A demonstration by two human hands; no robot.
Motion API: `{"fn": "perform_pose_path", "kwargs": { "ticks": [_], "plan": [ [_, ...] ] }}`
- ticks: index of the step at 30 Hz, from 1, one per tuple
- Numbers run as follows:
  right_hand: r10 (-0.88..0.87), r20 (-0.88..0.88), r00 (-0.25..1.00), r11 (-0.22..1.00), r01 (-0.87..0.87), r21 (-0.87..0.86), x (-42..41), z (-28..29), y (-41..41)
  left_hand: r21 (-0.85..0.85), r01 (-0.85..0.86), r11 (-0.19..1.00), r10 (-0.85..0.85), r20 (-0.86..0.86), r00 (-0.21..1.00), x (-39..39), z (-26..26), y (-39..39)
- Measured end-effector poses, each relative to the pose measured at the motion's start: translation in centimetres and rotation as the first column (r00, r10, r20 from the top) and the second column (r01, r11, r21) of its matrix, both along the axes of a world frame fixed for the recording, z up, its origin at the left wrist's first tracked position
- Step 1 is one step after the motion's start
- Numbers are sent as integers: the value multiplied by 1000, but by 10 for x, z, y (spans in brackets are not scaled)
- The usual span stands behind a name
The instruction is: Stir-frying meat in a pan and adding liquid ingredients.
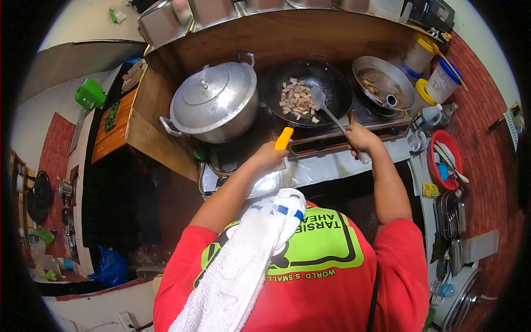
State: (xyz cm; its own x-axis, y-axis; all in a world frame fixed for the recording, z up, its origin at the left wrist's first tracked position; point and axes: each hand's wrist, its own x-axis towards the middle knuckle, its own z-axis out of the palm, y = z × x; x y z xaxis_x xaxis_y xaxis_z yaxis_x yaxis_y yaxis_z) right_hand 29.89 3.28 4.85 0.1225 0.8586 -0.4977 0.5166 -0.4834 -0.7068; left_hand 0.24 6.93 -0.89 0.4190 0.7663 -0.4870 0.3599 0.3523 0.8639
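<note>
My left hand (269,157) grips the yellow handle (283,138) of a black wok (276,93) on the stove. In my right hand (361,139) is a grey spatula (319,97), its blade resting inside the wok. Diced pale-brown meat pieces (296,99) are gathered on the wok's left side, beside the blade. The right part of the wok's inner surface shows a shiny, wet-looking coating. Beneath the wok, a gas stove (319,146) shows its front panel between my two hands.
A large lidded aluminium pot (213,97) stands left of the wok. On the right, a metal pan (406,93) holds brown liquid and food. Plastic tubs (442,83), bottles (427,116) and a red basin of utensils (437,176) line the right side. Steel containers (166,25) sit on the shelf above.
</note>
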Motion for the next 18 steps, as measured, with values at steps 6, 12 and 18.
{"fn": "perform_pose_path", "kwargs": {
  "ticks": [6, 12, 18],
  "plan": [
    [-45, 153, 987, 999, 43, 12, 46, -45, 77, -13, -18, 1000, 19, 30, 999, 4, 6, -1],
    [60, 583, 810, 974, -176, 143, -10, -48, 116, -120, 33, 992, -33, 8, 999, -8, 1, 7],
    [331, 757, 563, 905, -417, -85, -44, 10, 71, -52, 14, 999, -15, -24, 1000, -10, 2, 6]
  ]
}}
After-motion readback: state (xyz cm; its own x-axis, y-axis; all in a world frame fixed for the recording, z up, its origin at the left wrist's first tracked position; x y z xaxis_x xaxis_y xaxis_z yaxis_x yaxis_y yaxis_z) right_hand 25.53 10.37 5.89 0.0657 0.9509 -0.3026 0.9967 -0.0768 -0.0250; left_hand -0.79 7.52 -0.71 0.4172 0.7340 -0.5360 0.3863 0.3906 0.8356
